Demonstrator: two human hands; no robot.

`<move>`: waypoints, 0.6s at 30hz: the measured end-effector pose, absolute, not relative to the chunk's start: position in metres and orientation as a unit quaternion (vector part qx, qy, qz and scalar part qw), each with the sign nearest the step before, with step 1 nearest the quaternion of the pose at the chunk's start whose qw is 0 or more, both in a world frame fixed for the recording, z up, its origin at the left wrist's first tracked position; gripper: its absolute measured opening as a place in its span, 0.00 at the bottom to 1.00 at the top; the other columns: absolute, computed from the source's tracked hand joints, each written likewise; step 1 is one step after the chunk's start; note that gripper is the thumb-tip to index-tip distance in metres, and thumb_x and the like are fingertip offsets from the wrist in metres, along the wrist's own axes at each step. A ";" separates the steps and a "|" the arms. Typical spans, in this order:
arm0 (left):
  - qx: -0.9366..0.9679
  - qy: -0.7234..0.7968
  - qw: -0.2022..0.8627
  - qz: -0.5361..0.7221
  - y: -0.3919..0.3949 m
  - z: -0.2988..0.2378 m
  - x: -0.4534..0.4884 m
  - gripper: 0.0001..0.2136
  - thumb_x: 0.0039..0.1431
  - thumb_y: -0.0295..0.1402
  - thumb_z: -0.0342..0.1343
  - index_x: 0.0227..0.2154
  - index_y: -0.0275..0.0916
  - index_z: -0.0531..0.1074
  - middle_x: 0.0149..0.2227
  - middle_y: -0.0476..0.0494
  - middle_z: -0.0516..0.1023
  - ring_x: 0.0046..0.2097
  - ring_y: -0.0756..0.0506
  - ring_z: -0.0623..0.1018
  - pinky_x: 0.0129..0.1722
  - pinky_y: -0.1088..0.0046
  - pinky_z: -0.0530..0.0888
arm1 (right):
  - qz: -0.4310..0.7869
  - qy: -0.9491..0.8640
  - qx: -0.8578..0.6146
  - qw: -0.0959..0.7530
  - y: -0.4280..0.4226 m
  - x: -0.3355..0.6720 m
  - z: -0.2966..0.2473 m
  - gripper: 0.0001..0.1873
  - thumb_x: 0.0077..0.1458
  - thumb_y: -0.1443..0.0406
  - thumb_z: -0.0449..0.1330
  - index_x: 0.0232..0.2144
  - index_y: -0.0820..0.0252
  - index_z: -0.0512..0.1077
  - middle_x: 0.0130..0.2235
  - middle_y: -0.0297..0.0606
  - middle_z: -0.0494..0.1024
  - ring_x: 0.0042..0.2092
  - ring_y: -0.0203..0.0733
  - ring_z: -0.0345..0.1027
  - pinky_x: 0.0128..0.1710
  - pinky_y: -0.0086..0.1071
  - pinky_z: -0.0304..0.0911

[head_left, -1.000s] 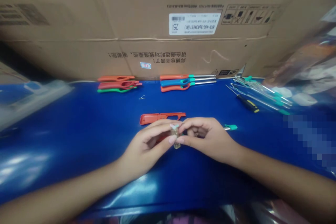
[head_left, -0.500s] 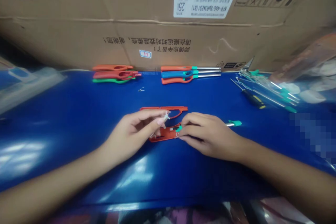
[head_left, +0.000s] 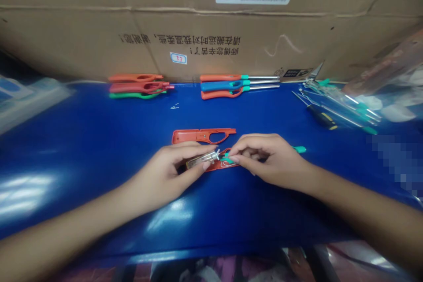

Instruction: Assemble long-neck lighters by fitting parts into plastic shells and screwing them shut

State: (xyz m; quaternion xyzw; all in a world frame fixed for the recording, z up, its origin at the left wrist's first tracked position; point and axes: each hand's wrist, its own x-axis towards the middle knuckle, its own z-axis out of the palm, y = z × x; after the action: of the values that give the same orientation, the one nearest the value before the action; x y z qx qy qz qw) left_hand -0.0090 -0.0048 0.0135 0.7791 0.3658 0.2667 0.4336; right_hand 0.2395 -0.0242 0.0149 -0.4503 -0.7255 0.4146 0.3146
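My left hand [head_left: 178, 163] is closed around a clear lighter fuel tank [head_left: 201, 159] with a small white-and-metal valve at its right end. Beneath the tank lies an open orange lighter handle half [head_left: 213, 167], partly hidden by both hands. A green plastic part [head_left: 226, 157] and a thin white wire sit in that half. At its right end my right hand [head_left: 264, 156] pinches the green part between thumb and fingers. From behind that hand a green tip [head_left: 300, 149] sticks out. The other orange handle half [head_left: 201, 135] rests on the table just beyond my hands.
Along the cardboard box [head_left: 99, 39] lie several handles [head_left: 139, 87] and lighters with metal tubes [head_left: 231, 86]. To the right are a black-and-yellow screwdriver [head_left: 322, 117] and a pile of metal tubes [head_left: 353, 112]. Small wire pieces [head_left: 175, 106] lie on the blue table [head_left: 99, 141].
My left hand has turned, bringing the fuel tank into view above the lower handle half. My right fingers have shifted at the green part. The camera view has tilted slightly down.
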 end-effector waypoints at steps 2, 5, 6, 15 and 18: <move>0.774 0.372 0.443 0.259 -0.005 0.012 -0.009 0.14 0.64 0.33 0.59 0.51 0.41 0.79 0.48 0.45 0.84 0.46 0.45 0.83 0.45 0.71 0.80 | 0.415 -0.726 -0.445 0.321 -0.024 0.239 0.013 0.07 0.60 0.63 0.61 0.33 0.61 0.78 0.31 0.34 0.76 0.25 0.29 0.62 0.22 0.25 0.57; 0.773 0.371 0.449 0.251 -0.005 0.011 -0.010 0.13 0.65 0.34 0.59 0.51 0.43 0.79 0.48 0.46 0.84 0.46 0.45 0.83 0.45 0.70 0.80 | 0.427 -0.717 -0.444 0.326 -0.022 0.238 0.010 0.08 0.60 0.63 0.61 0.35 0.60 0.79 0.33 0.36 0.77 0.26 0.29 0.63 0.22 0.25 0.57; 0.776 0.368 0.448 0.249 -0.005 0.011 -0.010 0.13 0.65 0.34 0.59 0.51 0.42 0.79 0.48 0.46 0.84 0.46 0.45 0.83 0.45 0.70 0.80 | 0.438 -0.709 -0.445 0.328 -0.022 0.238 0.009 0.08 0.60 0.63 0.61 0.35 0.60 0.80 0.33 0.37 0.77 0.26 0.30 0.63 0.22 0.25 0.57; 0.830 0.334 0.373 0.247 -0.005 0.010 -0.011 0.12 0.66 0.32 0.58 0.51 0.43 0.79 0.47 0.47 0.84 0.45 0.47 0.83 0.43 0.76 0.78 | 0.517 -0.644 -0.464 0.321 -0.021 0.237 0.009 0.07 0.56 0.62 0.65 0.32 0.61 0.76 0.24 0.29 0.71 0.22 0.29 0.60 0.20 0.25 0.56; 0.835 0.330 0.363 0.250 -0.005 0.009 -0.012 0.13 0.66 0.31 0.58 0.51 0.43 0.78 0.47 0.48 0.84 0.46 0.47 0.83 0.44 0.76 0.78 | 0.500 -0.656 -0.468 0.318 -0.021 0.237 0.009 0.07 0.56 0.62 0.65 0.32 0.61 0.77 0.27 0.32 0.73 0.25 0.30 0.61 0.23 0.25 0.57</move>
State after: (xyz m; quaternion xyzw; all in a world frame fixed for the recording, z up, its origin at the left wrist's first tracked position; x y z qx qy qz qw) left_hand -0.0124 -0.0048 0.0094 0.8348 0.3296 0.2498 0.3634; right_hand 0.2368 -0.0212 0.0087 -0.4679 -0.6559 0.5000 0.3178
